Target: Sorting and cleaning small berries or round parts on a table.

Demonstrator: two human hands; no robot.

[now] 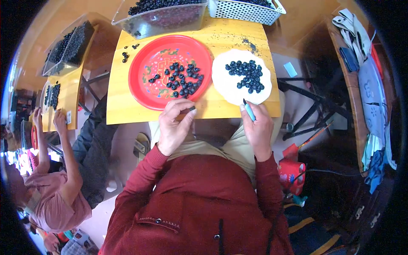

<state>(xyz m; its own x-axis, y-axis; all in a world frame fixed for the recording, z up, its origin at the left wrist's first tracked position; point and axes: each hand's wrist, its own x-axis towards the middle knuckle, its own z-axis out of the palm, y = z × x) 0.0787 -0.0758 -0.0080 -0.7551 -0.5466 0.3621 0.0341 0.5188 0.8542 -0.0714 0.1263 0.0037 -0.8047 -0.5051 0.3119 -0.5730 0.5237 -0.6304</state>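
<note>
evidently, the left hand (175, 125) has thumb and fingertips pinched together on a small dark piece (192, 108), held at the near edge of the tabletop (119, 98), just beside the near rim of the red plate. piece partly covered by the fingers; its exact shape cannot be told.

right hand (259, 123): closed round a light-blue tool (250, 112), dark narrow tip pointing away from the body; held at the near edge, toward the near right corner, by the near rim of the white plate.

red plate (142, 61): left of the tabletop's middle, printed floor; dark berries (192, 90) lie mostly over its right half, several bunched, a few apart toward the left.

white plate (225, 91): near the right edge, close beside the red one; second group of berries (250, 73) in an uneven cluster.

farther out: loose berries (125, 54) near the left edge; dark crumbs (253, 46) beyond the white plate, toward the far right corner. along the far edge, a clear bin (178, 26) of berries on the left, a white perforated basket (242, 16) on the right, also holding berries.

far left: a co-worker (55, 195) sits at a second table (69, 112), both hands at its near edge.
</note>
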